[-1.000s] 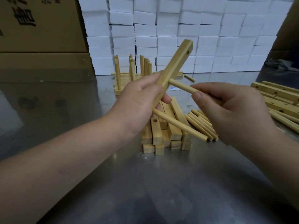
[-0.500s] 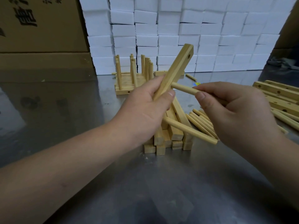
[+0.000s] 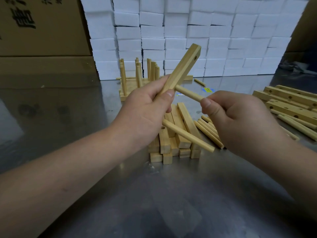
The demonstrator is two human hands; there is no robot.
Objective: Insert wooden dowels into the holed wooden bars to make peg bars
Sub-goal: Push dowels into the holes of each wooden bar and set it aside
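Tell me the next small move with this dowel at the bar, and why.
Probably push the dowel deeper into the bar with the right hand while the left hand steadies it: its tip sits at the bar's side, much of its length shows, and a lower dowel is already seated.

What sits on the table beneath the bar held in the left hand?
A stack of wooden bars, with loose dowels at its right. The left hand and the lower dowel of the held bar cover much of it.
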